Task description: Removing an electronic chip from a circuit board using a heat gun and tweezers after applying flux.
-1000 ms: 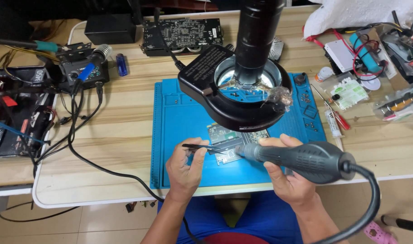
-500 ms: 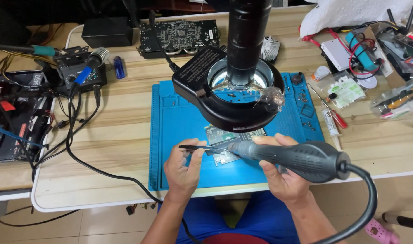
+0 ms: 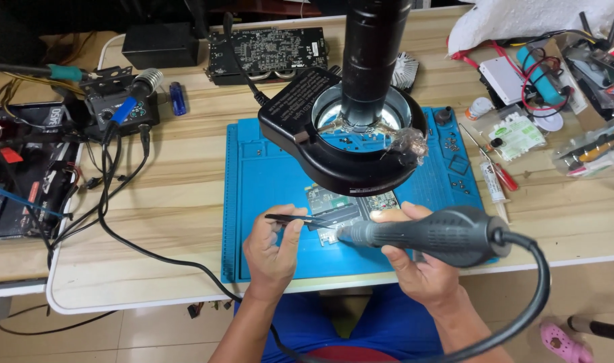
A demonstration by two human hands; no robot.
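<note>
Head view: left hand (image 3: 272,250) pinching tweezers (image 3: 295,218), right hand (image 3: 421,269) gripping hot-air handle (image 3: 431,235); circuit board (image 3: 340,208) just beyond fingertips.

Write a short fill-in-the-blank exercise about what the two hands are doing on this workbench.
1. The left hand pinches thin black ____ aimed at the small green circuit board.
2. The right hand grips a thick grey hot-air handle with a black ____ trailing from its rear.
3. The board lies on a ____ rubber work mat.

Missing words: tweezers; hose; blue
</note>
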